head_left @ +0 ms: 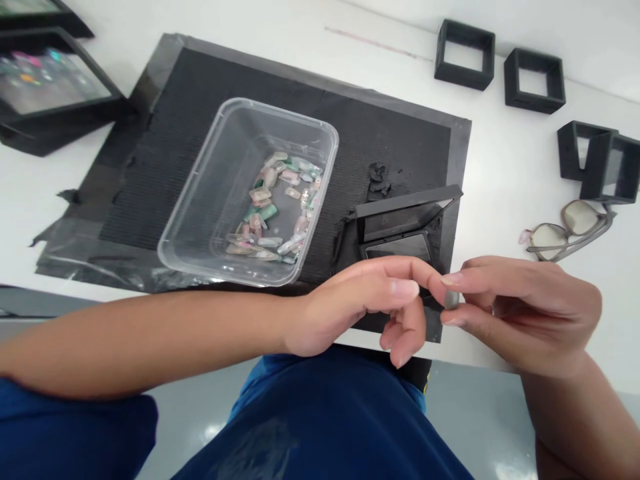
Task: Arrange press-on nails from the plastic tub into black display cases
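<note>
Between the thumb and index finger of my right hand (530,310) is a small grey-green fake nail (452,299). My left hand (370,300) is open with its thumb stretched out and its lower fingers loosely bent. Its index fingertip meets the fake nail and my right fingertips. Just behind my left hand, an open black case (410,213) stands on the black mat, its lid raised and its near part covered by my hand. To the left, a clear plastic tub (200,200) holds several loose fake nails (263,220) in pink, green and clear tones.
Under the tub and case lies a ribbed black mat (150,180) with taped edges. Black scraps (380,177) rest behind the case. Black square frames (465,53) and eyeglasses (565,230) are on the right. A dark-framed display (55,80) stands at far left.
</note>
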A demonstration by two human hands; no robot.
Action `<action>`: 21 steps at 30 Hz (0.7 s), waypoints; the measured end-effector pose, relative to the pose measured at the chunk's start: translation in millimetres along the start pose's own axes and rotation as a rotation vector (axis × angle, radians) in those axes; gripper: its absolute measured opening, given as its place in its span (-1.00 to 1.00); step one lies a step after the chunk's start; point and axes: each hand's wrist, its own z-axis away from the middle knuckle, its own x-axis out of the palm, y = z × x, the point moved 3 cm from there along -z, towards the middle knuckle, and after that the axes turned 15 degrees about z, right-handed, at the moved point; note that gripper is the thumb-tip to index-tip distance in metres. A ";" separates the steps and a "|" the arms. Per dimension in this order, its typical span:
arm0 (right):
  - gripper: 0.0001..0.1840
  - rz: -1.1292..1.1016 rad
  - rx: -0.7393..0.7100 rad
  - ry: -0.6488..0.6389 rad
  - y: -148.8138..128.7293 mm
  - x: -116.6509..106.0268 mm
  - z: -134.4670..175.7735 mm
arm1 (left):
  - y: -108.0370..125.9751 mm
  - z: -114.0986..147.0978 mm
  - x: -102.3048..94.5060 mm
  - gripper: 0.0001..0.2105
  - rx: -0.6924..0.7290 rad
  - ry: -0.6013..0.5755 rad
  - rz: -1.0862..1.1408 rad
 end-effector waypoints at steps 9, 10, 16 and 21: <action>-0.46 -0.040 0.007 -0.132 -0.7 2.6 -2.1 | -3.5 -2.3 0.1 -0.82 0.039 0.156 -0.010; -0.45 -0.044 0.018 -0.150 -0.8 2.8 -1.9 | -3.2 -2.7 0.1 -0.83 0.043 0.161 -0.007; -0.39 -0.073 0.028 -0.196 -1.5 1.4 -1.4 | -1.5 -3.8 -0.1 -0.79 0.064 0.165 0.023; -0.38 -0.147 0.006 -0.203 -1.3 2.3 -1.2 | -0.1 -2.6 -0.8 -0.90 0.087 0.148 -0.031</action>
